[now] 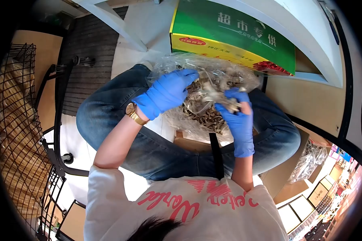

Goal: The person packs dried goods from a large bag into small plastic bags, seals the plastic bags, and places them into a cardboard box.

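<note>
Between the bent knees, a clear plastic bag (169,62) lies spread open in a cardboard box (185,143). Inside it is a heap of dried brown, stalk-like pieces (205,120), perhaps dried mushrooms. My left hand (165,92), in a blue glove, is over the bag's left side with its fingers pinched together; what they hold is hidden. My right hand (237,120), gloved in blue too and with a bare fingertip area showing, is closed round a small bunch of dried stalks (231,105) above the heap. Part of that bunch is smeared by motion.
A green and yellow carton (233,36) stands just beyond the bag, under a white frame (305,36). At the left is a black wire cart (20,120) holding long straw-coloured goods. Crumpled clear plastic (309,160) lies at the right.
</note>
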A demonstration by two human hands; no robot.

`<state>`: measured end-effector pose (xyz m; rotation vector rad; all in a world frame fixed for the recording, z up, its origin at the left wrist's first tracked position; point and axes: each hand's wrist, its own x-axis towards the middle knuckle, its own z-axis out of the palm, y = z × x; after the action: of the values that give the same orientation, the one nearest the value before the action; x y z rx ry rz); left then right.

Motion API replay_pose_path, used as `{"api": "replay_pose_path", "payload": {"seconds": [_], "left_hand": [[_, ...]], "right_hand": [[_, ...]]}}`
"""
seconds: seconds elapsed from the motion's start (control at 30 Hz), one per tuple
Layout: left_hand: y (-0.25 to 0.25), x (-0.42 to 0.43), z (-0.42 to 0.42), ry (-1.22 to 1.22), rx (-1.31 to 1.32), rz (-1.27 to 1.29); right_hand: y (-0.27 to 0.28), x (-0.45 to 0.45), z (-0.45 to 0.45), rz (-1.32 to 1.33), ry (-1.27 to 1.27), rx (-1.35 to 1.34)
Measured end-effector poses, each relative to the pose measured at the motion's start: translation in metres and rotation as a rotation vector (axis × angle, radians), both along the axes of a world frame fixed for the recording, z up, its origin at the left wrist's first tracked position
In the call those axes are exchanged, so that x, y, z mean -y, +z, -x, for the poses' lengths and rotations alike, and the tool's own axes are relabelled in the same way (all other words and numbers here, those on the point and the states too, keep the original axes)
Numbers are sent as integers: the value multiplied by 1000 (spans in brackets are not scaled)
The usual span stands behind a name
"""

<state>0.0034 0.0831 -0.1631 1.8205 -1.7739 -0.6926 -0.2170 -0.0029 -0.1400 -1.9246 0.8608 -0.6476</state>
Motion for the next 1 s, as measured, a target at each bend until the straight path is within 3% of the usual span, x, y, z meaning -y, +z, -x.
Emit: {"api": "replay_pose_path", "payload": {"seconds": [0.1, 0.2, 0.43, 0.63, 0.73, 0.8, 0.93, 1.0], "left_hand": [[-2, 0, 4, 2, -13, 13], [1, -1, 3, 6, -9, 13], [4, 0, 2, 11, 60, 43], [11, 2, 4, -35, -11, 175], [28, 4, -13, 63, 30, 146], [14, 6, -20, 65, 77, 153], [11, 13, -5, 14, -4, 73], [5, 13, 6, -20, -94, 72]], "right_hand": [[12, -3, -10, 90, 147, -116], [17, -4, -8, -23, 170, -164], [-16, 19, 30, -13, -68, -50], [-41, 14, 18, -284, -3, -28], [-28, 26, 20, -137, 10, -149], [-19, 35, 20, 35, 47, -13], [26, 34, 13, 130, 80, -97], [30, 34, 15, 151, 74, 4]]}}
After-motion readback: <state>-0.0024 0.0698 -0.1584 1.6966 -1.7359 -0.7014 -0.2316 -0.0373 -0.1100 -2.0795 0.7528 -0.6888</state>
